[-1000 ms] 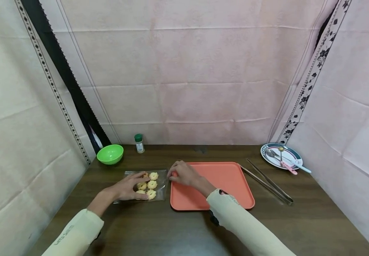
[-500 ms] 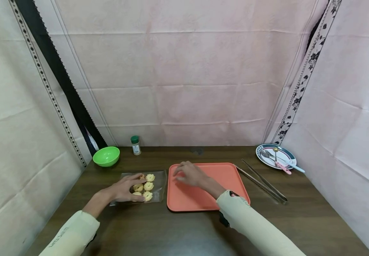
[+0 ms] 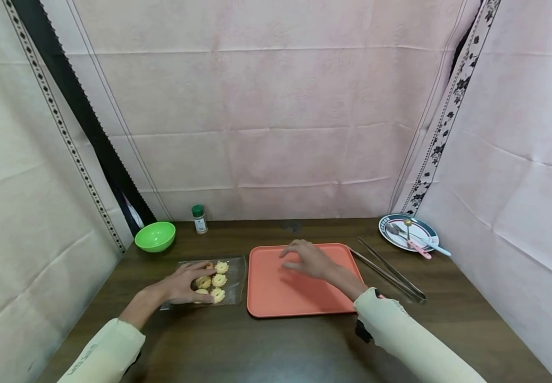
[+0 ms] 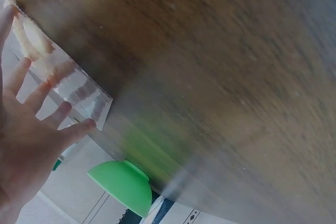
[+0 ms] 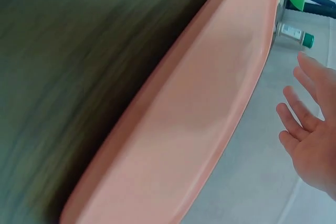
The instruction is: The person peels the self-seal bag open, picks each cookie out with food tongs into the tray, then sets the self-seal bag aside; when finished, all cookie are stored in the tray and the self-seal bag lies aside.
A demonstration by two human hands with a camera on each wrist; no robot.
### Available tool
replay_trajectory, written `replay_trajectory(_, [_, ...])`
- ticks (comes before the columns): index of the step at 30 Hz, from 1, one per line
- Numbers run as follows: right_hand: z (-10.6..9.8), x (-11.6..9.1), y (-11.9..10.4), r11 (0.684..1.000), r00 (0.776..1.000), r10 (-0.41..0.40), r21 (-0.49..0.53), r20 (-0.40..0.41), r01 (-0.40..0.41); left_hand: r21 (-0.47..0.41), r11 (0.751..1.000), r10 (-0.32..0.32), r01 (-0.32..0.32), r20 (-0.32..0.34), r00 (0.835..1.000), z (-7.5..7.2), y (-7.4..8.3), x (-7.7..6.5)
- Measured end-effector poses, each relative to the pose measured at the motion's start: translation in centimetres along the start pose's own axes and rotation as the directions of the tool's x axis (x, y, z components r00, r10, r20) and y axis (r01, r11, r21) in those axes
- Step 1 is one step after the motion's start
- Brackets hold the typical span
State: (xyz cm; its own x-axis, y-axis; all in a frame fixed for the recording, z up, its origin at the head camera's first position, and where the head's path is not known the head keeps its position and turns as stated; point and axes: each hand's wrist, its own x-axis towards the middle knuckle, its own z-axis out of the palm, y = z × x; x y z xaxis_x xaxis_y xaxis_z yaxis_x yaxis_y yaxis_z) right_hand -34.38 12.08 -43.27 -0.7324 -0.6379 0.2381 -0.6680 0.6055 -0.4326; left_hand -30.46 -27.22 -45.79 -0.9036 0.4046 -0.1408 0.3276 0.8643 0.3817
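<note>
My left hand rests at the left side of a clear plastic bag, its fingers spread around several pale flower-shaped cookies. Some of the cookies are hidden by that hand. In the left wrist view the fingers of the left hand spread along the shiny bag. My right hand hovers over the coral tray, holding nothing. Its fingers are loosely bent and spread in the right wrist view, where the right hand appears apart from the tray.
Beyond the bag stand a green bowl and a green-capped shaker bottle. Metal tongs lie right of the tray. A blue-rimmed plate at the back right bears a pink-handled utensil and a blue-handled one.
My right hand has moved right, from the tray's left edge to over its middle, and its fingers have spread. The left hand stays at the bag. The head view has shifted slightly.
</note>
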Motion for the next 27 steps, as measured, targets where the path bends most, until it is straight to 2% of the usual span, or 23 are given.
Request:
replay_trajectory(5, [-1.9,-1.8,1.2,0.998,0.999,0.031,-0.047,-0.032,-0.033,0.042,0.999,0.006,-0.005,-0.026,1.000,-0.2,0.2,-0.2])
replay_trajectory(12, [-4.6,-4.6,3.6,0.991,0.991,0.054,-0.118,-0.126,-0.069,0.061,0.997,0.041,-0.038,-0.042,0.998,-0.5,0.4,-0.1])
replay_trajectory(19, [-5.9,-7.9,6.2,0.986,0.980,0.083,-0.131,-0.182,-0.108,0.077,0.995,0.066,-0.060,-0.080,0.995,-1.0,0.5,0.3])
replay_trajectory(24, [-6.4,-10.4,7.9,0.982,0.967,0.128,-0.107,-0.222,-0.155,0.070,0.993,0.108,-0.099,-0.140,0.984,-0.9,1.1,1.1])
replay_trajectory(27, [-6.7,-11.9,9.0,0.982,0.958,0.128,-0.104,-0.257,-0.159,0.072,0.990,0.131,-0.121,-0.166,0.977,-0.7,1.5,1.6])
